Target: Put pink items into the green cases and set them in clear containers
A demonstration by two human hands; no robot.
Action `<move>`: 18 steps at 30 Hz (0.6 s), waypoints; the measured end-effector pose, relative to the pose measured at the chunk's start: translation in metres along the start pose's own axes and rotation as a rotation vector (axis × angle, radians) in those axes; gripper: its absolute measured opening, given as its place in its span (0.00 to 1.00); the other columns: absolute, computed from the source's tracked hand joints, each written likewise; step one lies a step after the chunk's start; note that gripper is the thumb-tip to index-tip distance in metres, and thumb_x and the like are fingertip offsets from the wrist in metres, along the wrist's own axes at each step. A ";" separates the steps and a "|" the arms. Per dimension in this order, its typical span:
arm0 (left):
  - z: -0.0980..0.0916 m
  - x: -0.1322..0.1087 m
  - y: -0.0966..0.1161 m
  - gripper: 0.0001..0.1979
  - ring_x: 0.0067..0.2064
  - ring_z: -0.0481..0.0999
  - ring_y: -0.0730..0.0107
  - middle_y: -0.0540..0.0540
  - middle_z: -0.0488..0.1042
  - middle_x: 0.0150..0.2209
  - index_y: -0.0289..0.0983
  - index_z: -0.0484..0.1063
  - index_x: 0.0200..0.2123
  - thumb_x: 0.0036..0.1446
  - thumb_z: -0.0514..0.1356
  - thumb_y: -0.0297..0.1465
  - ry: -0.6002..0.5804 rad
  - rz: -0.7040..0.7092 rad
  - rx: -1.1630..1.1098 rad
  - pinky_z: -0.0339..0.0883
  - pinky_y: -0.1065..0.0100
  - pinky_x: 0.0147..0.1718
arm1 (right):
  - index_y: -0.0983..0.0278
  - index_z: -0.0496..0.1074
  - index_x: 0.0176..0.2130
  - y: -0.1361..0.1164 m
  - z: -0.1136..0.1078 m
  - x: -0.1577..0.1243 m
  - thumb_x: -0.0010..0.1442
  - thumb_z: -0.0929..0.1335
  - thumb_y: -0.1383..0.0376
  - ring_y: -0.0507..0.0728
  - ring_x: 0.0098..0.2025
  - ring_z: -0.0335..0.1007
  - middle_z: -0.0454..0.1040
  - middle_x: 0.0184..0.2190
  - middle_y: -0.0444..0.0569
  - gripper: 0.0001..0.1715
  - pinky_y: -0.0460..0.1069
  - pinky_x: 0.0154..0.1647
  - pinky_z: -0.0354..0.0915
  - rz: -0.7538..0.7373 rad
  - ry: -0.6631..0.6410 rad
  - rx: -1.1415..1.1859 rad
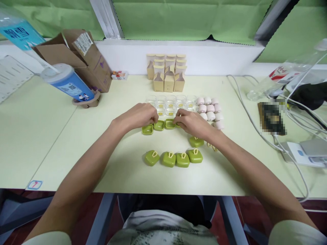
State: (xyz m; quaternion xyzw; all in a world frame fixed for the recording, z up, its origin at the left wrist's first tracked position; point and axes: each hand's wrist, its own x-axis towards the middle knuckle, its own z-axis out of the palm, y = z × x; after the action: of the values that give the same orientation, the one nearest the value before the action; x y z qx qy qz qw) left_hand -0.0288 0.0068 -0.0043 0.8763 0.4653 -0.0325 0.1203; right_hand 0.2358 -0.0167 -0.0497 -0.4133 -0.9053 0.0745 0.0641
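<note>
Green plastic filled the middle of the pale worktop [76, 136]. A short row of shallow green trays [158, 126], square with rounded corners and glossy, lay edge to edge between the person's hands. The left hand [139, 117] met the row from one end and the right hand [192, 123] from the other. Both sets of fingers were drawn narrow, with their tips at the tray rims. Whether they pinched the rims or only pressed on them could not be told, as the knuckles hid the tips.

Nearer the person sat four domed green lids [168, 159], each with a small yellow loop on top, and a fifth lid [196, 141] lay by the right wrist. Beyond the hands stood clear cups [170, 103], with smooth pink rounded pieces [211, 109] beside them and small tan card boxes [166, 76] stacked against the wall. Each kind was kept in its own row, probably so that every sort stayed within easy reach.
</note>
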 end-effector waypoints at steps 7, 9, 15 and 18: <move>-0.002 0.000 0.000 0.17 0.39 0.81 0.62 0.46 0.86 0.38 0.43 0.88 0.38 0.56 0.58 0.23 -0.084 0.072 -0.017 0.66 0.65 0.39 | 0.62 0.83 0.48 -0.005 -0.003 -0.002 0.74 0.62 0.70 0.56 0.36 0.70 0.79 0.50 0.54 0.19 0.52 0.34 0.50 0.006 -0.025 -0.060; -0.001 0.000 0.000 0.17 0.36 0.80 0.63 0.47 0.86 0.36 0.42 0.87 0.37 0.56 0.58 0.23 -0.098 0.070 -0.052 0.65 0.65 0.38 | 0.62 0.83 0.50 -0.007 -0.002 -0.001 0.73 0.63 0.70 0.57 0.37 0.72 0.81 0.46 0.53 0.18 0.52 0.33 0.49 0.011 -0.037 -0.064; -0.003 -0.003 0.001 0.17 0.35 0.81 0.61 0.46 0.85 0.35 0.43 0.86 0.43 0.58 0.59 0.24 -0.074 0.018 0.044 0.63 0.65 0.35 | 0.61 0.82 0.53 -0.008 -0.014 -0.004 0.71 0.67 0.71 0.59 0.41 0.75 0.83 0.45 0.52 0.16 0.51 0.34 0.50 -0.003 -0.055 -0.007; -0.006 -0.005 0.000 0.14 0.35 0.80 0.61 0.47 0.84 0.35 0.43 0.83 0.37 0.57 0.59 0.23 -0.074 -0.005 0.111 0.59 0.64 0.33 | 0.63 0.81 0.49 -0.003 -0.022 -0.005 0.70 0.67 0.73 0.58 0.39 0.74 0.83 0.44 0.52 0.15 0.50 0.33 0.50 0.053 -0.060 0.000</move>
State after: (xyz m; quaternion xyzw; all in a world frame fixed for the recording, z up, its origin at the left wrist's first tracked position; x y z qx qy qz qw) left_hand -0.0322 0.0042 0.0020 0.8787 0.4602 -0.0909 0.0887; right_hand 0.2408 -0.0209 -0.0282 -0.4348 -0.8955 0.0888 0.0349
